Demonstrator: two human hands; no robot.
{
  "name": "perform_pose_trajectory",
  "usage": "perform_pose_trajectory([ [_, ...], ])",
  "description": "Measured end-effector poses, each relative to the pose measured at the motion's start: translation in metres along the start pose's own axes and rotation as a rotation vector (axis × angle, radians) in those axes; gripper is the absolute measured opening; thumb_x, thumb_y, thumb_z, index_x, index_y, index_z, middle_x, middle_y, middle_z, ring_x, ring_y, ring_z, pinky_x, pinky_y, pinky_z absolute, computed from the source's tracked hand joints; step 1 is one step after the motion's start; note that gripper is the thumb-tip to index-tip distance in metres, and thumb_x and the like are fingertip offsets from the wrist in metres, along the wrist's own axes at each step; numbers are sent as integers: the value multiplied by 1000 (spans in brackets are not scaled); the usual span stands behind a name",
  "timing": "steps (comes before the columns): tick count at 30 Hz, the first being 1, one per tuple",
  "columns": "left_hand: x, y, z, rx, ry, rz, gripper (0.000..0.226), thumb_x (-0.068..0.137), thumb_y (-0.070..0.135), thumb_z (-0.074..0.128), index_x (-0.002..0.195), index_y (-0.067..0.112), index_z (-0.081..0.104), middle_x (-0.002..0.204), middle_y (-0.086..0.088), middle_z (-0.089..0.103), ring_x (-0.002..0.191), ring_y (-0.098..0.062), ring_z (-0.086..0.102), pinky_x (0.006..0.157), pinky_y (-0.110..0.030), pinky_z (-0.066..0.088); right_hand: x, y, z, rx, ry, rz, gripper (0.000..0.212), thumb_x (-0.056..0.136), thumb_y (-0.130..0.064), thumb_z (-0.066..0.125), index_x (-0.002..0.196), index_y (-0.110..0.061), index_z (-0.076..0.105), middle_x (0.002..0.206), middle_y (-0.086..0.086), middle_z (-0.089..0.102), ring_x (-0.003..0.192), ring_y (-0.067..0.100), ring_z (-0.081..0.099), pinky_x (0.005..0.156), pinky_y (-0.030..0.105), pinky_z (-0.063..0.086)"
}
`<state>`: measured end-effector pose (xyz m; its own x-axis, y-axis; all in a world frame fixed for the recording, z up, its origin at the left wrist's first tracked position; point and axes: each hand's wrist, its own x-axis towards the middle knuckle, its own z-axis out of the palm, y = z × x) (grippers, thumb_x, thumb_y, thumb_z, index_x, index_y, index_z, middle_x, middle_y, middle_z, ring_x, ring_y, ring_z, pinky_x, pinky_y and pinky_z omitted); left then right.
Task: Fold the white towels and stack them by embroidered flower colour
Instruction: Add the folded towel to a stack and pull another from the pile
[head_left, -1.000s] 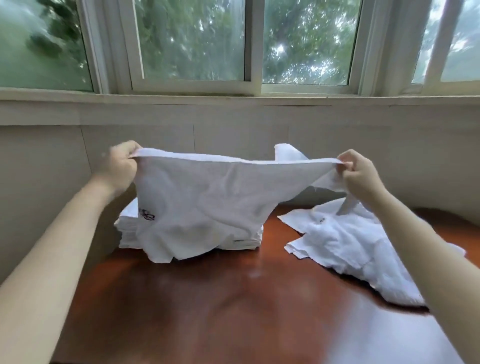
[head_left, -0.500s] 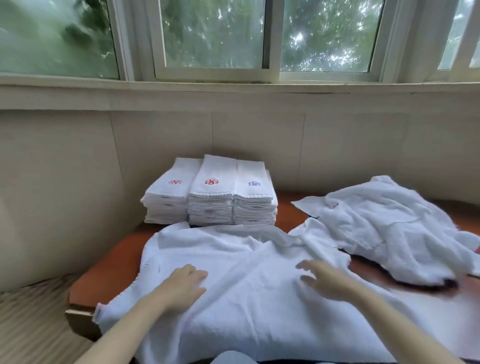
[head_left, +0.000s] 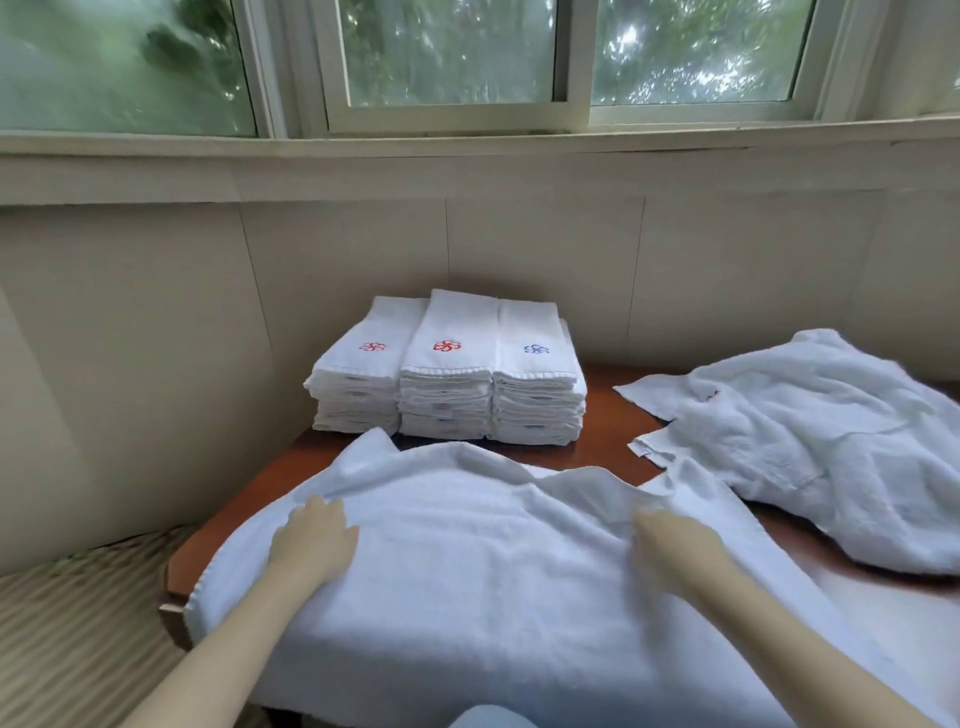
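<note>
- The towel (head_left: 493, 561) lies spread on the table (head_left: 605, 415), lower centre of the frame.
- The left hand (head_left: 311, 540) rests flat on its left part, fingers straight and together.
- The right hand (head_left: 672, 545) rests on its right part; blurred, fingers look straight.
- Three folded stacks (head_left: 447, 384) stand in the centre; loose towels (head_left: 810, 447) lie at right.

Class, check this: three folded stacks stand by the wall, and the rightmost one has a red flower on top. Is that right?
No. The head view shows the rightmost stack topped with a blue flower, not red; the rest holds.
</note>
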<state>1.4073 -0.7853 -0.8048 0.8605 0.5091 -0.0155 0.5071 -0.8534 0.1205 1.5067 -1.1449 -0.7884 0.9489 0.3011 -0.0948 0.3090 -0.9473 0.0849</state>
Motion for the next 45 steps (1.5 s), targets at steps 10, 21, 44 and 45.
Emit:
perform_pose_trajectory([
  [10, 94, 6, 7, -62, 196, -117, 34, 96, 32, 44, 125, 14, 41, 125, -10, 38, 116, -29, 41, 92, -39, 41, 83, 4, 11, 281, 224, 240, 73, 86, -13, 43, 149, -31, 9, 137, 13, 31, 106, 32, 56, 73, 34, 44],
  [21, 143, -41, -14, -602, -162, -226, 22, 86, 28, 68, 82, 7, 62, 84, -10, 65, 71, -24, 60, 66, -29, 45, 141, -1, 10, 188, 222, 176, 18, 81, -7, 45, 79, -18, 31, 82, -4, 39, 76, 23, 50, 54, 29, 36],
  [44, 65, -114, -41, -1070, 76, -61, 37, 73, -23, 39, 61, 5, 59, 90, -7, 62, 72, -21, 49, 54, -20, 34, 74, 29, 42, 683, 866, 113, 40, 66, 16, 56, 69, -16, 32, 80, 3, 35, 62, 31, 38, 53, 38, 37],
  [45, 57, -122, -38, -1072, 13, -57, 37, 77, -20, 40, 61, 6, 60, 99, -5, 65, 80, -21, 53, 57, -20, 40, 68, 32, 41, 683, 877, 121, 42, 64, 17, 55, 69, -18, 32, 80, 0, 34, 63, 31, 37, 53, 38, 37],
])
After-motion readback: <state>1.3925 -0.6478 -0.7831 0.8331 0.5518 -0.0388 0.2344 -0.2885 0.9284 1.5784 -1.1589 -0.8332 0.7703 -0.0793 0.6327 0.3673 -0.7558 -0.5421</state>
